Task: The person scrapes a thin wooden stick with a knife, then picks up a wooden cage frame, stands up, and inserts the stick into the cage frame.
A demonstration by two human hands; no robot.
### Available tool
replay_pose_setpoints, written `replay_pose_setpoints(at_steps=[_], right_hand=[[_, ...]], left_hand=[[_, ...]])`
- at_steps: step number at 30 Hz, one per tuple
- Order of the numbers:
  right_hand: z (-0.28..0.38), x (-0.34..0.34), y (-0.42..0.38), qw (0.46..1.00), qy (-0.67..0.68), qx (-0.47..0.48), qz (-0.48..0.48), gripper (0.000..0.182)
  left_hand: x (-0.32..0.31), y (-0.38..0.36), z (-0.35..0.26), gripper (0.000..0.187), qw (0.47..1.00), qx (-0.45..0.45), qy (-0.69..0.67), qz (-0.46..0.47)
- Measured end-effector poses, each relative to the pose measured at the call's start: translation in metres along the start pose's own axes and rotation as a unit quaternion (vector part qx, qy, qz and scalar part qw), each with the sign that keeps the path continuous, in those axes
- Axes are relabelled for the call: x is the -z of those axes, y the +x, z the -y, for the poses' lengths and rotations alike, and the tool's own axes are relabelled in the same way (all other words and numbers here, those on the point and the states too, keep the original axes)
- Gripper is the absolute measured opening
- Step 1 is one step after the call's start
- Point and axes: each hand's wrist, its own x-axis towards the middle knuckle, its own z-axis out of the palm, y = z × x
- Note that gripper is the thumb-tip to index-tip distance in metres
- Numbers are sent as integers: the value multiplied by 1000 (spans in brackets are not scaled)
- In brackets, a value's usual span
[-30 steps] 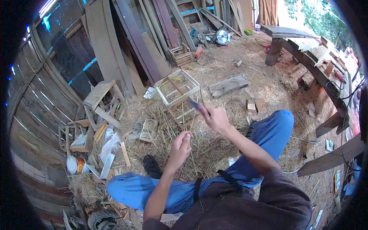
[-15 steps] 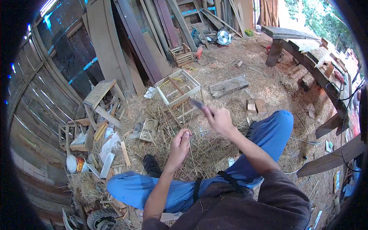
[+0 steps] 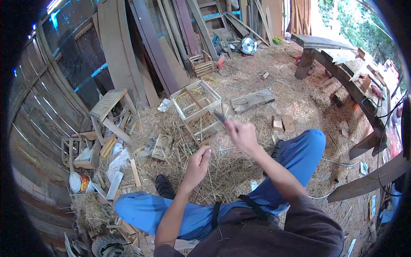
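Note:
My right hand [image 3: 243, 136] is closed round the handle of a dark-bladed knife [image 3: 219, 117], its blade pointing up and to the left. Lower and to the left, my left hand [image 3: 198, 165] is closed, thumb against the fingers; what it pinches, if anything, is too thin to make out. The two hands are apart. Below them, loose straw [image 3: 214, 175] covers the ground between my legs. Just beyond the knife stands a light wooden frame [image 3: 199, 112] with thin legs.
A small wooden stool [image 3: 108, 104], a paint can [image 3: 78, 182] and scrap wood lie on the left. A grey plank [image 3: 252, 100] is on the ground ahead. Boards lean at the back near a circular saw [image 3: 248, 45]. A long workbench [image 3: 342, 70] stands at the right.
The view has shifted slightly, moving the surroundings a little left. My right hand still holds the knife near the same spot, and my left hand stays closed.

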Motion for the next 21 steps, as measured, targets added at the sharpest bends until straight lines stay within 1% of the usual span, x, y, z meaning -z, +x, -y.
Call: replay_pose_setpoints(at_steps=[2, 4, 5, 8, 9, 11, 12, 13, 14, 16, 17, 20, 21], right_hand=[[-4, -7, -10, 999, -15, 33, 7, 30], [-6, -9, -20, 997, -36, 71, 13, 29], [-3, -13, -26, 998, -48, 39, 28, 26], [-6, -1, -1, 999, -8, 43, -15, 26], [-7, 6, 8, 999, -11, -45, 9, 24], [-6, 1, -3, 998, -9, 62, -26, 25], [-2, -1, -12, 992, -8, 114, -43, 26], [6, -3, -21, 993, -79, 90, 16, 27], [5, -4, -19, 995, -41, 90, -14, 28], [2, -3, 0, 992, 38, 91, -80, 31], [1, 9, 7, 999, 14, -25, -17, 32], [0, -3, -18, 996, 3, 84, 31, 35], [3, -5, -21, 997, 13, 80, 17, 35]], left_hand=[[-2, -1, -1, 23, 1000, -5, 2, 21], [0, 0, -1, 23, 1000, 14, 1, 26], [-1, 1, -1, 23, 999, 21, 1, 27], [0, 0, -6, 26, 999, -13, 32, -16], [1, 0, -8, 26, 999, -30, 40, -20], [-1, 0, -9, 26, 996, -62, 51, -30], [-1, -1, -7, 26, 997, -46, 49, -25], [1, -2, -4, 26, 998, -31, 46, -21], [2, -4, -2, 26, 999, -15, 44, -16], [4, -5, -5, 25, 999, -10, 52, -11], [3, -5, -7, 25, 998, -8, 57, -8], [-7, -4, -6, 20, 999, -27, 31, -21], [-7, -5, -8, 19, 999, -28, 27, -11]])
